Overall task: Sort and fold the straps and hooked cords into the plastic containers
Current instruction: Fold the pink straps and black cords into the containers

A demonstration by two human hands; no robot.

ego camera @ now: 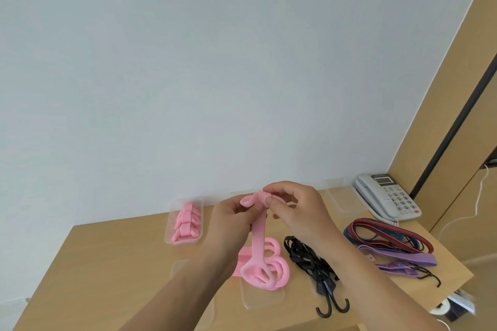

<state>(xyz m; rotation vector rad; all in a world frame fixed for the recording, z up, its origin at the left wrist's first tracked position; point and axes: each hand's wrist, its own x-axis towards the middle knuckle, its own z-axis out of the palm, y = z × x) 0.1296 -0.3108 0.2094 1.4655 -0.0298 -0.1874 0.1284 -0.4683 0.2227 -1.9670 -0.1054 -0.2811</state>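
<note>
Both hands are raised over the middle of the wooden table and pinch the top of a pink strap. My left hand holds its folded upper end, and my right hand pinches the same end from the right. The strap hangs down to a loose pile of pink straps on the table. A clear plastic container at the back left holds several folded pink straps. A black hooked cord lies right of the pile.
Red-and-blue striped cords and purple straps lie at the right. An empty clear container sits under the pink pile, and another clear container stands at the back. A white telephone is at the back right corner.
</note>
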